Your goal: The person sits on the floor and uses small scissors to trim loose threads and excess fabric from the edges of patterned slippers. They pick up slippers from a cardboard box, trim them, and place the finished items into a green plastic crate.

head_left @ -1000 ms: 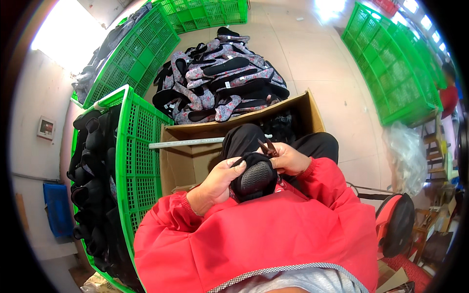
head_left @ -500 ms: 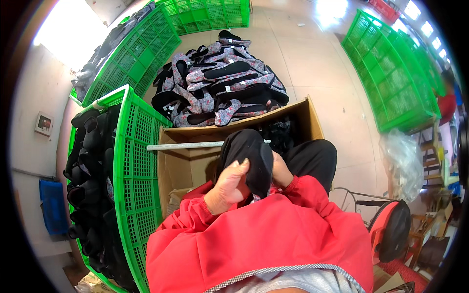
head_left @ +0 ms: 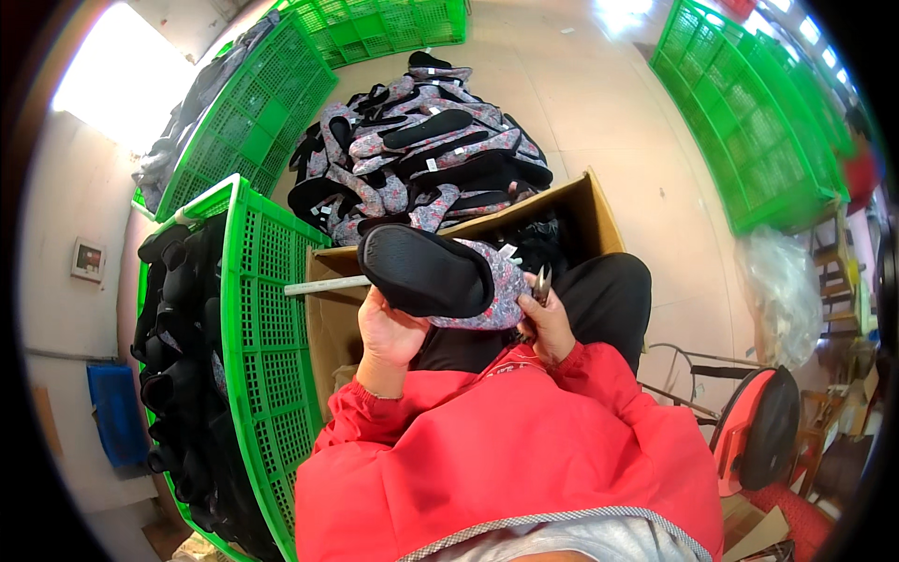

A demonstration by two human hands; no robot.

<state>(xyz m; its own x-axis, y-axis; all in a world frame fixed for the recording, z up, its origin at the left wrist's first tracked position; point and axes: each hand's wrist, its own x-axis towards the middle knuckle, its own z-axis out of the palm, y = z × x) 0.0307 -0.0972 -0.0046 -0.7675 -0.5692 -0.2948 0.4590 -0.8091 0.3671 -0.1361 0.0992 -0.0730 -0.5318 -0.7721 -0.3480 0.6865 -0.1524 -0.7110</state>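
Between the held slipper [head_left: 426, 272] and slipper pile [head_left: 426, 140] stands a carton's wall [head_left: 596, 217].

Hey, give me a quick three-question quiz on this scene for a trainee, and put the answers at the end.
1. Which hand holds the snips?
2. True or false: the pile of slippers lies inside the cardboard box.
3. Multiple choice: what colour is the rounded end of the held slipper above the left hand? A, red; B, black; C, green.

Key: 1, the right hand. 2, false: it lies on the floor beyond the box. 3, B.
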